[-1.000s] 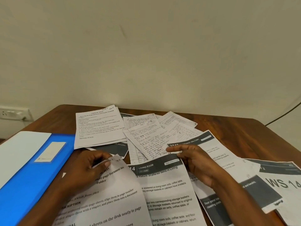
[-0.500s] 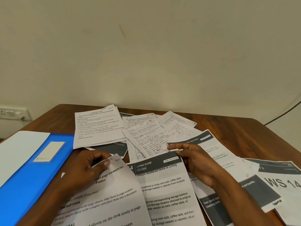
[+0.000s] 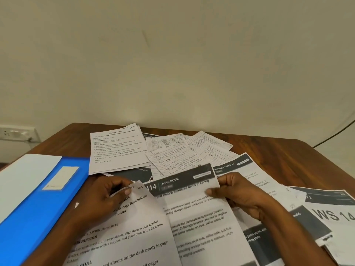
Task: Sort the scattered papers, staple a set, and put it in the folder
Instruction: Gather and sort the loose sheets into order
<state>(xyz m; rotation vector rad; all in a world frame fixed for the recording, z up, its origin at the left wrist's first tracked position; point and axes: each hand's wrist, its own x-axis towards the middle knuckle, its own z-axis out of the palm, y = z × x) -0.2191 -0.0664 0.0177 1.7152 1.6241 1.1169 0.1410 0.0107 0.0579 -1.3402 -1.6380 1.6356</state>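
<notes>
Printed and handwritten papers lie scattered over a brown wooden table [image 3: 288,156]. My left hand [image 3: 107,196] pinches the top corner of a white printed task sheet [image 3: 130,233] near the front. My right hand [image 3: 238,194] grips the right edge of the "LIVING ROOM" sheet [image 3: 192,206], which has a dark header band and lies partly under the task sheet. Handwritten lined pages [image 3: 172,158] sit behind both hands. An open blue folder [image 3: 34,204] lies at the left. No stapler shows.
Another printed sheet [image 3: 117,148] rests at the back left of the pile. Dark-header sheets [image 3: 330,210], one marked "WS 14", spread to the right. A wall socket [image 3: 17,132] is at far left. A black cable [image 3: 336,135] hangs at right.
My right hand has closed its thumb and fingers on the right edge of the "LIVING ROOM" sheet and lifted it slightly. My left hand still holds the task sheet's corner.
</notes>
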